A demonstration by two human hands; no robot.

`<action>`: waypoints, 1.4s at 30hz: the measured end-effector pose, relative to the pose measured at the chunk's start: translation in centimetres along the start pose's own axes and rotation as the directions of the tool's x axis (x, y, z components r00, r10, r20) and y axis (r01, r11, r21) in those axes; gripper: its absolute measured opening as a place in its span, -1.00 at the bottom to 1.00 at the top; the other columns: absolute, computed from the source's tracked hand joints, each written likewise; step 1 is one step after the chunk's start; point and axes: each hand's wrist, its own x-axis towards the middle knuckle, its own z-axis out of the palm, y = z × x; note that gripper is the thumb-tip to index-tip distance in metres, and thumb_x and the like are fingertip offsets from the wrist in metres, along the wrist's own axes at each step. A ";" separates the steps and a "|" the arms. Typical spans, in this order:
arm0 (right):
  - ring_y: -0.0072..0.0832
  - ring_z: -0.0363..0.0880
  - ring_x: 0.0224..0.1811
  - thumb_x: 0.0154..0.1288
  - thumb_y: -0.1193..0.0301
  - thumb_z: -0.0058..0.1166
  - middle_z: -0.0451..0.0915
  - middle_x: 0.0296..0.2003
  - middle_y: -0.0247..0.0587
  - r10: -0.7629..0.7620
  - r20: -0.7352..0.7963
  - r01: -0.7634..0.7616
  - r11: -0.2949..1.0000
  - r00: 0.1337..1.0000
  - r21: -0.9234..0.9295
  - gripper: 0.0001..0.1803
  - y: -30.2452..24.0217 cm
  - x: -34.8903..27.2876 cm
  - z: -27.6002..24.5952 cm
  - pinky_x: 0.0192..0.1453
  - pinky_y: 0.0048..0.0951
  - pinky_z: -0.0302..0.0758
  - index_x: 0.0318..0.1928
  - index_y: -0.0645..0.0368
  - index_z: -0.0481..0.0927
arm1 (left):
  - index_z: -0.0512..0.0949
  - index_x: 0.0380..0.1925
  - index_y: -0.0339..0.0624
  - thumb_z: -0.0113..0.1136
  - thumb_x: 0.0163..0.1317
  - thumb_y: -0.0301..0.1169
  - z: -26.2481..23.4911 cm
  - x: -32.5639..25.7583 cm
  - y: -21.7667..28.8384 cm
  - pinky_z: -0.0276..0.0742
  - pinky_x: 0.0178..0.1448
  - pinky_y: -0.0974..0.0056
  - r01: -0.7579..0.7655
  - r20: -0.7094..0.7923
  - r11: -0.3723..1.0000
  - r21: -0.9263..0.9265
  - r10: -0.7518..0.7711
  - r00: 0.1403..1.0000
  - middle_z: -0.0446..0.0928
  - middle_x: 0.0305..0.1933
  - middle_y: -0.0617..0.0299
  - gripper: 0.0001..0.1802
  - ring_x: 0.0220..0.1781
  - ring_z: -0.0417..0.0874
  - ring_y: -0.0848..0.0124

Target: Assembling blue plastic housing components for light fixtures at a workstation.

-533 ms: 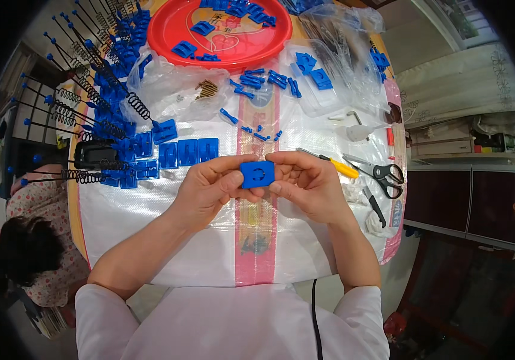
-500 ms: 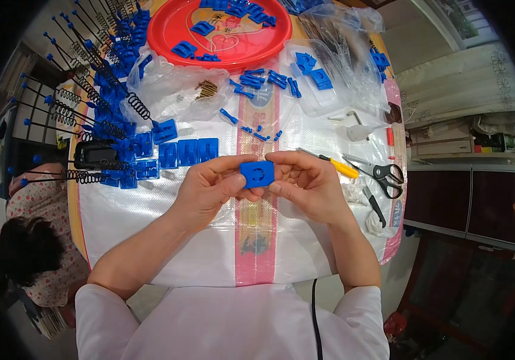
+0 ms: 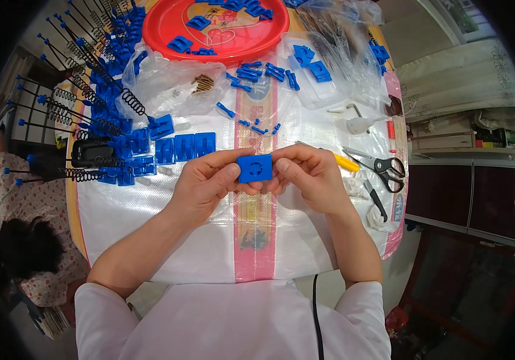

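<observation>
A small blue plastic block [image 3: 255, 168] with a round hole in its face is held between both my hands over the middle of the table. My left hand [image 3: 204, 183] grips its left side with thumb and fingers. My right hand [image 3: 306, 174] grips its right side. Just beyond my left hand lies a row of flat blue plastic pieces [image 3: 179, 147]. A red round tray [image 3: 221, 36] with a few blue parts stands at the far edge.
Blue rods with black springs [image 3: 83, 102] pile up at the far left. Clear bags [image 3: 167, 84] and loose blue clips [image 3: 257, 72] lie beyond my hands. Black-handled scissors [image 3: 380, 165], a yellow-handled tool [image 3: 346, 162] and pliers [image 3: 374, 198] sit at the right. Another person [image 3: 17, 252] sits at the lower left.
</observation>
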 end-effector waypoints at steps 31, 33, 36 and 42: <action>-0.56 0.69 -0.45 0.37 0.51 0.17 0.69 -0.41 -0.16 0.050 0.013 -0.050 0.998 0.999 0.049 -0.85 0.0 -0.1 0.4 -0.39 -0.56 0.63 -0.16 0.39 0.60 | 0.44 0.20 -0.38 0.18 0.38 -0.27 -0.3 0.0 -0.6 0.74 0.04 0.18 0.050 -0.029 0.997 -0.056 -0.051 0.998 0.60 0.09 -0.10 -0.49 -0.05 0.74 0.21; -0.56 0.69 -0.45 0.37 0.52 0.17 0.69 -0.41 -0.16 0.047 0.018 -0.048 0.997 0.999 0.054 -0.85 -0.1 -0.1 0.4 -0.40 -0.56 0.63 -0.16 0.39 0.60 | 0.44 0.20 -0.39 0.19 0.38 -0.26 -0.1 0.0 -0.6 0.73 0.05 0.18 0.044 -0.034 0.997 -0.063 -0.047 0.998 0.60 0.09 -0.10 -0.49 -0.05 0.74 0.22; -0.56 0.69 -0.45 0.37 0.53 0.16 0.69 -0.41 -0.16 0.046 0.019 -0.047 0.998 0.999 0.040 -0.86 0.0 -0.1 0.3 -0.40 -0.57 0.62 -0.16 0.39 0.60 | 0.44 0.21 -0.39 0.18 0.38 -0.27 0.0 -0.1 -0.5 0.73 0.05 0.18 0.038 -0.036 0.998 -0.054 -0.039 0.999 0.60 0.09 -0.09 -0.49 -0.05 0.73 0.22; -0.57 0.68 -0.45 0.37 0.54 0.15 0.69 -0.41 -0.17 0.044 0.008 -0.044 0.999 0.999 0.026 -0.87 -0.2 -0.2 0.4 -0.39 -0.57 0.62 -0.17 0.39 0.60 | 0.42 0.21 -0.46 0.07 0.45 -0.39 0.0 -0.1 -0.5 0.72 0.09 0.21 0.008 -0.015 0.999 -0.035 -0.009 1.000 0.59 0.09 -0.08 -0.57 0.03 0.70 0.23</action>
